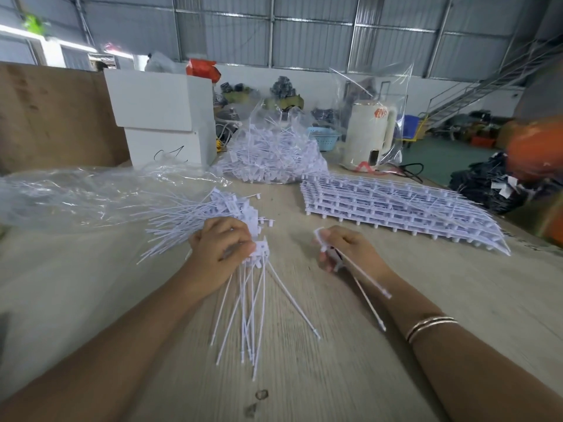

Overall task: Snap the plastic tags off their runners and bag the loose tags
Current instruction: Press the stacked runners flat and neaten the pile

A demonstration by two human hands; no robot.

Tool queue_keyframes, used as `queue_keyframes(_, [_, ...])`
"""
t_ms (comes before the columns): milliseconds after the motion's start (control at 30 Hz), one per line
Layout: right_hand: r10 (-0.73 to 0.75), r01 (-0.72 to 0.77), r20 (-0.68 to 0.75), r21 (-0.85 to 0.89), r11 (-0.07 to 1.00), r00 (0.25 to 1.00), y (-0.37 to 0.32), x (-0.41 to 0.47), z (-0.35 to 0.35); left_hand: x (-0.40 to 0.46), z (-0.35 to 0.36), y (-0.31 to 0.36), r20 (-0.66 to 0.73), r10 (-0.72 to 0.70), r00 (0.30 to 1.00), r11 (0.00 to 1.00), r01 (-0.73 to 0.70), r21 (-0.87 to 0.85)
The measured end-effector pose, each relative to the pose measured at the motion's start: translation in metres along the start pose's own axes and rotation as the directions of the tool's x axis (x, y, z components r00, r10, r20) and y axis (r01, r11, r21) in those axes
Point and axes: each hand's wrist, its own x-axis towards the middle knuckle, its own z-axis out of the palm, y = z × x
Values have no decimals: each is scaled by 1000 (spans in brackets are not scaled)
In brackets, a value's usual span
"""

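Two hands busy, both with white plastic in them. My left hand (221,249) is curled round the heads of a fan of loose tags (249,312), their thin tails splaying down across the wooden table (350,376) toward me. My right hand (344,249) pinches a bare runner (359,275), or what I take for one; blur makes it hard to say whether any tags cling to it.

Judging by how things lie, I am somewhere in the middle of the job. Behind my left hand sits a pile of snapped tags (213,208) spilling at the mouth of an open clear bag (76,193), not yet pushed inside as far as I can tell. Farther back a full bag of tags (268,153) stands bulging, so a good batch looks done. To my right, well apart from my hands, a stack of unsnapped frames (396,208) lies several layers deep, and that is the work left: each layer to be broken down, then this handful and the pile bagged
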Motion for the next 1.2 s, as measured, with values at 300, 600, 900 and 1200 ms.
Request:
queue_keyframes(300, [-342, 381, 170, -469, 797, 924, -9, -10, 43, 2, 7, 7, -16, -10, 1000, 990, 12, 140])
queue_keyframes(600, [-284, 353, 264, -263, 898, 922, -8, -13, 33, 1, 7, 6, 130, -8, 991, 999, 3, 42])
queue_keyframes(900, [-371, 462, 282, -432, 774, 885, -4, -6, 31, 2, 10, 9, 86, 141, 986, 978, -152, 141])
queue_keyframes(1200, [-194, 192, -46, -45, 980, 980, -1, 2, 4, 5, 0, -5, 43, -91, 995, 975, 97, -200])
